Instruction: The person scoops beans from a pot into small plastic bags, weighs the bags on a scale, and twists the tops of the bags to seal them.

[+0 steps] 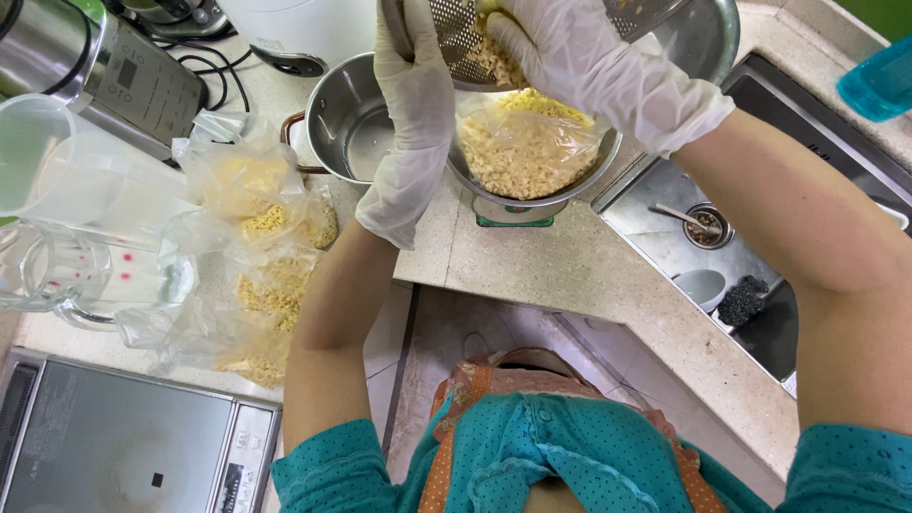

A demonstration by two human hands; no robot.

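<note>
Two gloved hands at work: my left hand (410, 123) grips the rim of a tilted metal strainer (456, 38), my right hand (579, 57), fingers curled, scrapes yellow grains (522, 157) into a bag-lined steel bowl (570, 190) just below the strainer. Risk, I judge: grains overshoot the bag edge onto the table (570, 275). The bowl sits on a scale (513, 214) near the sink (722, 256); a nudge could tip it.

Home kitchen, judged by fittings: speckled stone countertop (570, 271) w/ steel sink (665, 228) set in at right; induction hob (114, 442) seen at lower left; steel pot (347, 119), measuring jugs (57, 275) & small appliances crowded along worktop.
</note>
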